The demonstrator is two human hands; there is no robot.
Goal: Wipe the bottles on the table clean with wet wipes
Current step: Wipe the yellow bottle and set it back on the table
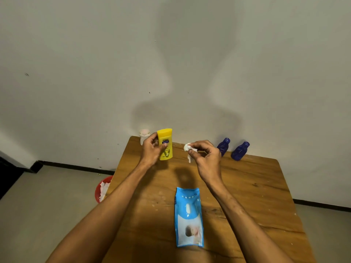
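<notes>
The left hand is wrapped around the yellow bottle, thumb across the label, holding it upright near the far-left corner of the tabletop. I can't tell whether its base touches the wood. Just beside it, the right hand pinches a crumpled wet wipe between thumb and fingertips. The 2 hands are apart, and the wipe is not on the bottle yet.

This looks like the start of the yellow bottle's wipe-down. The wipe is balled up tight, so opening it out flatter would give more cleaning face. The left hand covers one side of the bottle, so it will need to turn the bottle in its grip for the wipe to reach every face, cap and base included. Long strokes from top to bottom should beat dabbing.

Waiting along the far edge are 2 blue bottles toward the right, and a white bottle at the far-left corner, behind the left hand. The pack of wipes lies near the front edge for a fresh sheet. A red bin holding white wipes sits on the floor off the left edge.
</notes>
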